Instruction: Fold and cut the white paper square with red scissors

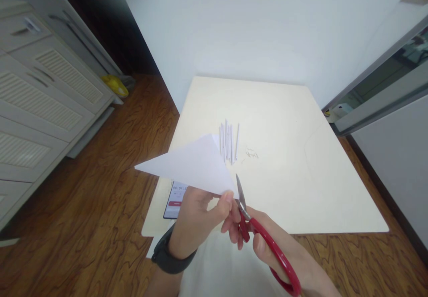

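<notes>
Red-handled scissors (264, 243) sit in the right hand (287, 257), blades nearly closed at the folded paper (194, 165) pinched by the left hand (197, 216), lower centre; those fingertips (228, 197) risk a nick.

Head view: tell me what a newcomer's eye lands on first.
The white paper triangle, pinched at its near corner by the left hand, hangs over the near edge of the cream table. Right beside it, red-handled scissors in the right hand point their blades at the paper's corner. Behind lies a row of thin white paper sticks.
</notes>
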A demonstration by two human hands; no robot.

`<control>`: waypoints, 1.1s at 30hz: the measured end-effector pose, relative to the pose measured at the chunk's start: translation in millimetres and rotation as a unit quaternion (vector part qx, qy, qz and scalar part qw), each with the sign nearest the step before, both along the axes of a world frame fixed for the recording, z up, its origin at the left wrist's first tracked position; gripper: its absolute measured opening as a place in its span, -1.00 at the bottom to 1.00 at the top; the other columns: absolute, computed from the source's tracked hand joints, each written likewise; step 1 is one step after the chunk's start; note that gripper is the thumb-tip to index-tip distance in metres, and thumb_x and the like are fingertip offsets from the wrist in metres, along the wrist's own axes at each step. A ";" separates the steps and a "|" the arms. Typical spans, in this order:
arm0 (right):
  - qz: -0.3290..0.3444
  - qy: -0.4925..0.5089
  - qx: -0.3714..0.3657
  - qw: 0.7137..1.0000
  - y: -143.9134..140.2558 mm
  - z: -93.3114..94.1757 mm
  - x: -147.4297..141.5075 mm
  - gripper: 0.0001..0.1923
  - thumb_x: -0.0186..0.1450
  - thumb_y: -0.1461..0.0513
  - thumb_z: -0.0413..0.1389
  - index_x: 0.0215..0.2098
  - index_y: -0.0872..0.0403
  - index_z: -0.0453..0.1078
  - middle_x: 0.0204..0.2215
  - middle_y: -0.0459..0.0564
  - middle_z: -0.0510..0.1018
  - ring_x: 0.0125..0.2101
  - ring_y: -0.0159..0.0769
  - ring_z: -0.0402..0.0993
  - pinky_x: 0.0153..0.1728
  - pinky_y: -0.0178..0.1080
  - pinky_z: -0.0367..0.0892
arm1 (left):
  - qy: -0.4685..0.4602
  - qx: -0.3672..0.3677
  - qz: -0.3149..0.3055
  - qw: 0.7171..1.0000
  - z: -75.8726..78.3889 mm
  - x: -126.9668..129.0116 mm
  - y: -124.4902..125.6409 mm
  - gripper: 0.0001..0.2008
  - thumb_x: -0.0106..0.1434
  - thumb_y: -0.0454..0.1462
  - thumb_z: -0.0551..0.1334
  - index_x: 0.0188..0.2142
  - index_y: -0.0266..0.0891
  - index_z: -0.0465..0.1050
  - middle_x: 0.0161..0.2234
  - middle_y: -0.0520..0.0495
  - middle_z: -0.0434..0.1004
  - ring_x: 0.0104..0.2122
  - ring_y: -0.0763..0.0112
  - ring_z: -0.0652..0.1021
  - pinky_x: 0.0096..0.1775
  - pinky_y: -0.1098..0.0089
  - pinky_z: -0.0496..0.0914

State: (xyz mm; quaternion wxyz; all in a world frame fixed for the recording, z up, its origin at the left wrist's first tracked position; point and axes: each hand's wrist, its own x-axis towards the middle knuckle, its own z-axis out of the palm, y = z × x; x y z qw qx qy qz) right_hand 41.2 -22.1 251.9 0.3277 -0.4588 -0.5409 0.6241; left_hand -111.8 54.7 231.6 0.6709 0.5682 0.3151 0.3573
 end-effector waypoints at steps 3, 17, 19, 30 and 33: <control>-0.018 0.013 -0.010 1.000 -0.3 -1.3 -1.8 -0.58 0.37 -0.10 -0.19 -0.17 0.02 0.26 -0.27 0.00 0.38 -0.27 -0.24 0.32 -0.19 -0.21 0.27 | 0.039 0.054 0.016 0.998 -1.6 -1.1 0.6 -0.65 0.30 -0.35 0.08 -0.62 -0.23 0.38 -0.75 0.12 0.37 -0.74 0.53 0.47 -0.66 0.56 0.29; -0.055 -0.073 0.020 0.996 -3.3 1.6 -1.8 -0.61 0.40 -0.04 -0.17 -0.25 0.07 0.28 -0.33 -0.01 0.41 -0.30 -0.27 0.33 -0.34 -0.30 0.24 | 0.169 0.174 0.090 0.966 1.4 -1.5 -1.2 -0.70 0.22 -0.40 0.12 -0.63 -0.22 0.41 -0.66 0.12 0.51 -0.64 0.54 0.49 -0.55 0.54 0.33; -0.051 -0.078 0.023 0.995 -2.0 2.0 -2.0 -0.59 0.39 -0.05 -0.17 -0.26 0.08 0.28 -0.34 -0.01 0.40 -0.31 -0.27 0.33 -0.35 -0.30 0.24 | 0.162 0.172 0.067 0.969 1.2 -2.3 -1.0 -0.65 0.24 -0.39 0.11 -0.67 -0.23 0.39 -0.67 0.11 0.50 -0.62 0.54 0.50 -0.54 0.55 0.33; -0.045 -0.040 -0.026 0.998 1.6 4.9 -3.4 -0.49 0.36 -0.12 -0.21 -0.39 0.09 0.26 -0.39 -0.03 0.37 -0.39 -0.33 0.28 -0.32 -0.28 0.23 | 0.069 0.075 0.032 0.994 -4.8 0.8 -1.3 -0.57 0.29 -0.36 0.07 -0.70 -0.22 0.38 -0.70 0.09 0.46 -0.62 0.52 0.49 -0.52 0.53 0.35; -0.044 -0.027 -0.030 0.998 1.9 3.1 -3.5 -0.50 0.36 -0.13 -0.19 -0.36 0.09 0.28 -0.39 -0.04 0.36 -0.46 -0.38 0.23 -0.35 -0.28 0.23 | 0.060 0.053 0.051 0.995 -4.7 2.2 -1.4 -0.61 0.27 -0.36 0.09 -0.68 -0.23 0.36 -0.73 0.08 0.44 -0.66 0.52 0.46 -0.55 0.51 0.33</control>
